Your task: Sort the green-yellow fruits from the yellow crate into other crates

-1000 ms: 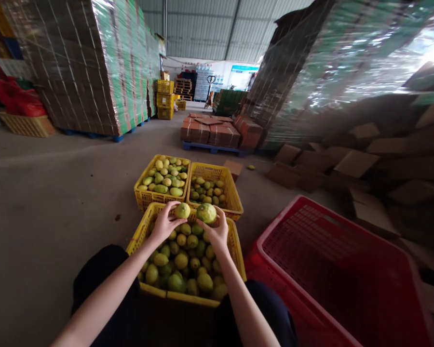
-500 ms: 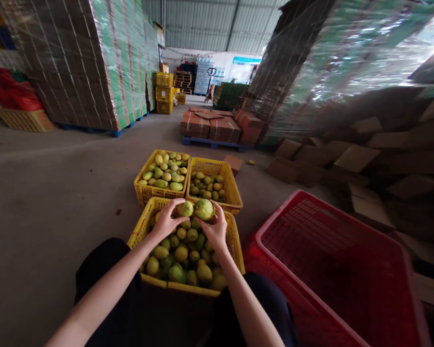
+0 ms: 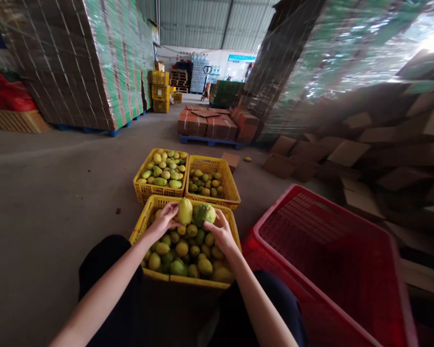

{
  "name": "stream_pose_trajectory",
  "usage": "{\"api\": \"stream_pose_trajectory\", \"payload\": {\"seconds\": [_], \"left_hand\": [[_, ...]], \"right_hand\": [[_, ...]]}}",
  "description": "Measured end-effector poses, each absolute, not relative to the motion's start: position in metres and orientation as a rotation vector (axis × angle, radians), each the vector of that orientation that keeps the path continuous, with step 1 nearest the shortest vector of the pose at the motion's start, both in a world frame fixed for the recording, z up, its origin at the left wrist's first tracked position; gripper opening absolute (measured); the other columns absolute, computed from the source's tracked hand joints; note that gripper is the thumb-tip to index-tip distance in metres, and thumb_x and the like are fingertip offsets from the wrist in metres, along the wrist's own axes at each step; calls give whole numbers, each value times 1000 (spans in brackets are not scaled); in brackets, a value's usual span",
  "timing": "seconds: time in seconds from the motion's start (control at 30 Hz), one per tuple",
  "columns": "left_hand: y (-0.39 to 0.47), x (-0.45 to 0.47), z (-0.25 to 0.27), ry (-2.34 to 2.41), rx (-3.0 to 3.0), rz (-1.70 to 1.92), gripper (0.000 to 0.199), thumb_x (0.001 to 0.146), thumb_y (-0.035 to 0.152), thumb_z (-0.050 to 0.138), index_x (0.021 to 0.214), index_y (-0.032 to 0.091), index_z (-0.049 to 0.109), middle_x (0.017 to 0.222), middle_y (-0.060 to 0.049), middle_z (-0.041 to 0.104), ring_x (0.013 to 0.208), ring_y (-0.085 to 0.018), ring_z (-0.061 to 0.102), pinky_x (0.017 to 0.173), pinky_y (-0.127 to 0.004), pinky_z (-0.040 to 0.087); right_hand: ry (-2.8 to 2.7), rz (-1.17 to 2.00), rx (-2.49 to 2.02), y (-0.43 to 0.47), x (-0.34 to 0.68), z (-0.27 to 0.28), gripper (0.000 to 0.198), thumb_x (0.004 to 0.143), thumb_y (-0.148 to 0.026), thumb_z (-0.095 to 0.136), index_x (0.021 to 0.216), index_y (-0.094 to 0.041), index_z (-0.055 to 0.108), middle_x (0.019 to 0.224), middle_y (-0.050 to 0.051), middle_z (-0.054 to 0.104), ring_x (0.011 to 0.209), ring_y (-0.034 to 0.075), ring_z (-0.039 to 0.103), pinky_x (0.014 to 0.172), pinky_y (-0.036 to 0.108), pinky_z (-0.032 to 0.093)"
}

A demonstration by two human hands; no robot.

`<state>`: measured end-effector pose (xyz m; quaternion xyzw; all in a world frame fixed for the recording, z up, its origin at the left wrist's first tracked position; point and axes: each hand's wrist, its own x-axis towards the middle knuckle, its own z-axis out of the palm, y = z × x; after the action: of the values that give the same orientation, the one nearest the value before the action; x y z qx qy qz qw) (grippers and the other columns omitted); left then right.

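My left hand (image 3: 163,222) is closed around a yellow-green lemon (image 3: 184,212), its long side upright. In my right hand (image 3: 220,229) sits a rounder, greener lemon (image 3: 203,215) with uneven skin, its far side hidden. The two fruits are side by side; I cannot tell whether they touch. Both are held above the near yellow crate (image 3: 198,281), which is filled with green and yellow lemons (image 3: 182,249).
Beyond it stand a full yellow crate (image 3: 139,193) of lemons and a partly filled one (image 3: 231,185). A red crate (image 3: 271,241) is at the right, near flattened cartons (image 3: 349,153). Wrapped pallet stacks (image 3: 112,62) and a low pallet of boxes (image 3: 208,126) stand farther off.
The left lemon has turned from end-on to upright in my fingers. The right lemon has also been turned, showing a greener side. The view has shifted slightly.
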<state>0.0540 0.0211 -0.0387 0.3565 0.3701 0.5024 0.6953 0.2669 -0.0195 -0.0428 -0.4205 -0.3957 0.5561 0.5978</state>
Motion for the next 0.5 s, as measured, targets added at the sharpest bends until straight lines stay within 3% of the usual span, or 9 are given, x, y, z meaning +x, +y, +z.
{"api": "stream_pose_trajectory", "payload": {"seconds": [0.1, 0.3, 0.5], "left_hand": [[13, 60, -40, 818, 752, 1070, 38, 69, 35, 88, 99, 20, 70, 102, -4, 69, 97, -20, 66, 65, -22, 56], [0, 69, -49, 801, 529, 1072, 50, 58, 24, 95, 98, 19, 65, 88, -1, 70, 83, -16, 68, 65, -21, 54], [0, 71, -52, 837, 299, 1153, 30, 75, 28, 84, 93, 20, 61, 79, 2, 67, 70, -15, 67, 61, -23, 54]], "right_hand": [[-873, 1339, -964, -23, 268, -43, 47, 56, -33, 89, 97, -27, 65, 95, -2, 73, 85, 20, 69, 77, 30, 55], [-762, 1604, -863, -22, 260, -49, 41, 58, -39, 88, 91, -24, 69, 85, 0, 76, 77, 21, 70, 69, 31, 57], [-587, 1763, -785, -14, 242, -60, 32, 63, -43, 80, 84, -21, 72, 80, 4, 77, 78, 26, 72, 66, 37, 61]]}}
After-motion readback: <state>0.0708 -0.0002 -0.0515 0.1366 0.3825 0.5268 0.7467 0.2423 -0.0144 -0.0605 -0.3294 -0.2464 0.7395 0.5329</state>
